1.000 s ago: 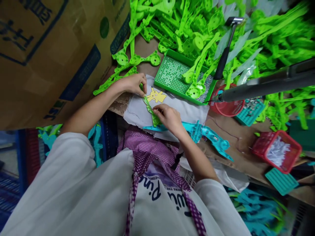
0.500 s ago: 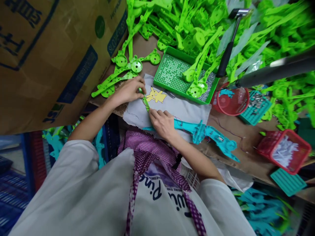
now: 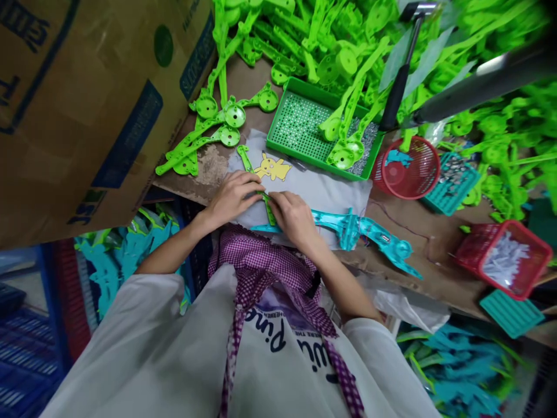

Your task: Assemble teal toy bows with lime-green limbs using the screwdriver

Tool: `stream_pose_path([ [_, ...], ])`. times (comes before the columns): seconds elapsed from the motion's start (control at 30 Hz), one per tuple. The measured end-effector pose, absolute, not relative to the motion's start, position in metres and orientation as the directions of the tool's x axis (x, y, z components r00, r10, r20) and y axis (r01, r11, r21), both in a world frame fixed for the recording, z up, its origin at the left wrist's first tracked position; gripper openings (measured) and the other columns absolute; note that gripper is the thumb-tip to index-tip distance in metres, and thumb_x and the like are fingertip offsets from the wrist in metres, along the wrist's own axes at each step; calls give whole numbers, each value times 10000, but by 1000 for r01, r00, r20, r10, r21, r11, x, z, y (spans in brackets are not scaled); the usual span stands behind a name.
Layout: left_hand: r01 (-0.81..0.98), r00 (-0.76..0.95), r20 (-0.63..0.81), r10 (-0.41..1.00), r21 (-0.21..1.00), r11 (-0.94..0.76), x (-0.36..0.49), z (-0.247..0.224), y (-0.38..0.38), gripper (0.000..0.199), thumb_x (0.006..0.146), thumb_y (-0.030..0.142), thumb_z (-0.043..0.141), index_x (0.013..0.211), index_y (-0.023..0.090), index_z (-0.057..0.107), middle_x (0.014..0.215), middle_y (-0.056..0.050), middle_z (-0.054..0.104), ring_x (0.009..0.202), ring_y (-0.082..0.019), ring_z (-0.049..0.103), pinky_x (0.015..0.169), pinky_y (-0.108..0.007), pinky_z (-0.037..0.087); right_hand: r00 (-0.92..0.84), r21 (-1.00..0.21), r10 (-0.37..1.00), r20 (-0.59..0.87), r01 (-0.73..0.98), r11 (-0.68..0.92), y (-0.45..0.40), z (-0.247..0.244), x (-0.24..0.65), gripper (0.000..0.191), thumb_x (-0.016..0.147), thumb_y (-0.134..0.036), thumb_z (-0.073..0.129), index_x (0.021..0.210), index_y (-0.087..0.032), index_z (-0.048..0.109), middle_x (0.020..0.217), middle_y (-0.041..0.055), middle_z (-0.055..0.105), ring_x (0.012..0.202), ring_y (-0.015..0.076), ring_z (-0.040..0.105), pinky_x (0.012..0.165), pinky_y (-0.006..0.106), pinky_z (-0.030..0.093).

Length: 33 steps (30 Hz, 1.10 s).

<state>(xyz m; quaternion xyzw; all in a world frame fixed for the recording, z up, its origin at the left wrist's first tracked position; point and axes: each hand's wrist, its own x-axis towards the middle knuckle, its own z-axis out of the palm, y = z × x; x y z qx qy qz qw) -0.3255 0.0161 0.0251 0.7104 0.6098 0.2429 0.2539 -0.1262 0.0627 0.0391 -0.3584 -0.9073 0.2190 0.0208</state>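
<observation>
On a grey cloth with a yellow cartoon figure lies a narrow bright green plastic part, its upper end uncovered and its lower end pointing at my apron. My left hand pinches it from the left near its middle. From the other side, my right hand has thumb and fingertips bent onto the same part, close to the left fingertips. What lies between the fingertips is too small to make out. A long teal plastic part rests on the cloth's near edge, partly behind my right hand.
A green perforated tray holds small metal pieces and green parts. A hammer lies beyond it. Right are a red basket, a teal tray of metal pieces and a red basket of white pieces. A carton stands left.
My left hand has slid down the green part toward my right hand, uncovering its upper end. My right hand's fingers have bent inward onto the part. The view has shifted slightly.
</observation>
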Motion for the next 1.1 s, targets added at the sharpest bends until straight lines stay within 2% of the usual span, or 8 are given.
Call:
stream_pose_path([
  [0.1, 745, 138, 25, 990, 656, -120, -327, 25, 19, 169, 949, 298, 605, 1036, 238, 737, 1167, -70, 698, 1142, -241, 598, 1023, -424, 448, -744, -451, 658, -121, 631, 631, 62, 37, -127, 375, 1051, -282, 360, 1198, -130, 670, 1050, 158, 714, 891, 233, 616, 828, 349, 446],
  [0.47, 784, 114, -36, 993, 617, -68, -325, 30, 22, 116, 926, 277, 641, 988, 238, 731, 1158, -67, 707, 1129, -268, 619, 990, -469, 360, -740, -445, 661, -125, 637, 629, 63, 37, -128, 359, 1045, -286, 373, 1130, -167, 701, 991, 134, 717, 856, 221, 600, 795, 335, 425],
  [0.63, 771, 110, -52, 992, 635, -52, -325, 33, 24, 104, 928, 266, 635, 973, 217, 715, 1153, -75, 695, 1125, -267, 610, 974, -458, 348, -735, -432, 663, -146, 650, 625, 63, 39, -129, 361, 1047, -280, 372, 1115, -166, 708, 978, 133, 714, 856, 222, 596, 781, 330, 408],
  [0.83, 773, 153, -121, 981, 633, -43, -327, 41, 34, 80, 874, 228, 681, 946, 200, 698, 1091, -76, 667, 1133, -286, 570, 962, -459, 351, -735, -440, 660, -155, 650, 620, 63, 40, -129, 356, 1047, -287, 375, 1110, -164, 704, 972, 136, 708, 858, 226, 592, 773, 331, 394],
  [1.1, 804, 186, -168, 968, 593, -52, -331, 42, 50, 36, 798, 239, 772, 804, 217, 745, 1066, -64, 651, 1114, -307, 522, 933, -491, 326, -736, -433, 666, -122, 643, 632, 65, 36, -129, 353, 1044, -279, 377, 1065, -187, 717, 932, 114, 709, 830, 215, 583, 753, 324, 389],
])
